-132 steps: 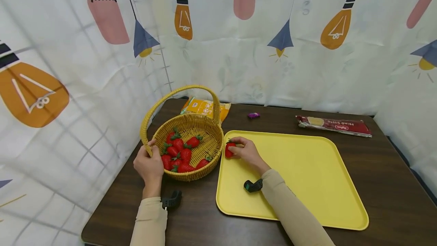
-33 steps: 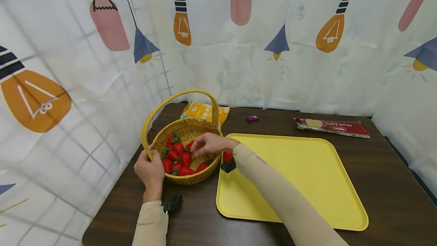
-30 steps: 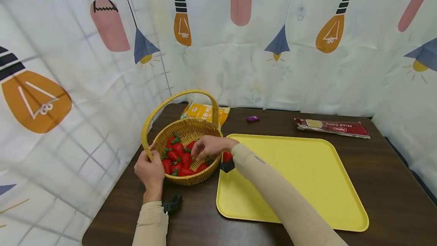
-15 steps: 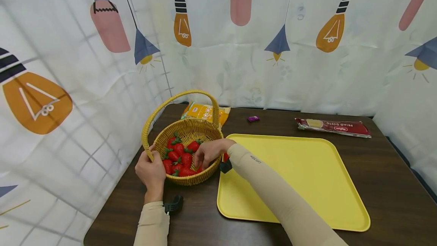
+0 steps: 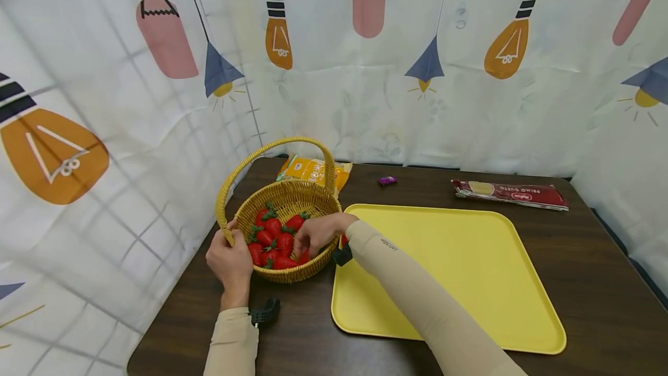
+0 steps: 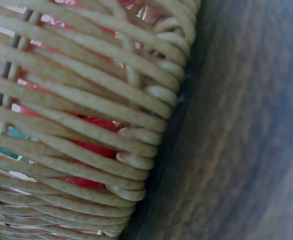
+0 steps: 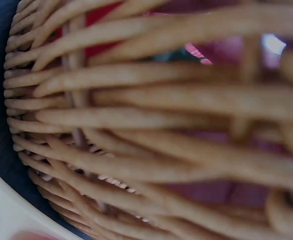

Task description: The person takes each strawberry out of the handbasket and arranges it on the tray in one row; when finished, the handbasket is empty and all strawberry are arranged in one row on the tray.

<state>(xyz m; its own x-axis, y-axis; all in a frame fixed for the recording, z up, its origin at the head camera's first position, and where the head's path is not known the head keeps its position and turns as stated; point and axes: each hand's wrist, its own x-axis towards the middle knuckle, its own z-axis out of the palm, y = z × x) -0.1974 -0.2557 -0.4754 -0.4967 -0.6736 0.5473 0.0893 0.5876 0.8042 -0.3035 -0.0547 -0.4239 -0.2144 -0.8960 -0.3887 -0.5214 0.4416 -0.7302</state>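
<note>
A yellow wicker basket (image 5: 292, 274) with a tall arched handle stands at the left of the table, with several red strawberries (image 5: 272, 226) inside. My left hand (image 5: 231, 260) grips it where the handle meets the left rim. Reaching over the right rim, my right hand (image 5: 315, 234) has its fingers curled down on a strawberry (image 5: 304, 256) that they partly cover. Another strawberry (image 5: 344, 240) lies at the left edge of the yellow tray (image 5: 443, 283), mostly behind my right wrist. Both wrist views show mainly basket weave (image 6: 86, 100) up close, with red showing through the gaps.
Behind the basket lies an orange snack bag (image 5: 310, 170). A small purple wrapped sweet (image 5: 387, 180) sits beyond the tray, and a long dark-red packet (image 5: 508, 191) lies at the back right. A patterned curtain (image 5: 334, 97) hangs behind the dark wooden table (image 5: 297, 329).
My right hand has let go of a strawberry at the tray's left edge, moved left into the basket and lowered onto another strawberry. My left hand keeps its grip on the basket.
</note>
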